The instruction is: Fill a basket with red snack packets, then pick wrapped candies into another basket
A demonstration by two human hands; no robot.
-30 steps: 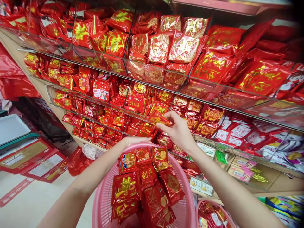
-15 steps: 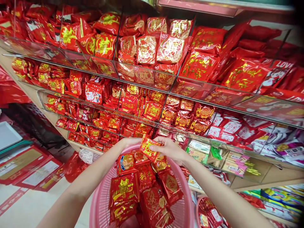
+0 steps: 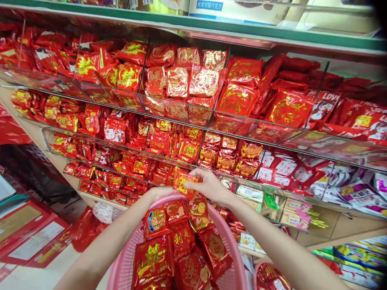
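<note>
A small red packet with gold print (image 3: 183, 183) is pinched in my right hand (image 3: 208, 186), with the thumb across its front. It is tilted and sits just above the far rim of a pink plastic basket (image 3: 237, 251). My left hand (image 3: 159, 193) lies at that same rim, left of the packet; its fingers are hidden behind the packet and rim. Inside the basket are several larger red snack packets, among them one with gold characters (image 3: 153, 257), one with a blue label (image 3: 155, 222) and one showing round biscuits (image 3: 199, 213).
Stepped shelves with clear dividers (image 3: 214, 108) hold many red packets in front of me. A green shelf edge (image 3: 187, 22) runs above. Red boxes (image 3: 33, 241) and a red plastic bag (image 3: 86, 231) are at the lower left. Another pink basket (image 3: 256, 270) stands at the lower right.
The view has tipped upward, so the shelves and basket appear lower and the green shelf edge shows. My right hand still holds the packet, which has turned slightly and uncovers the biscuit packet below.
</note>
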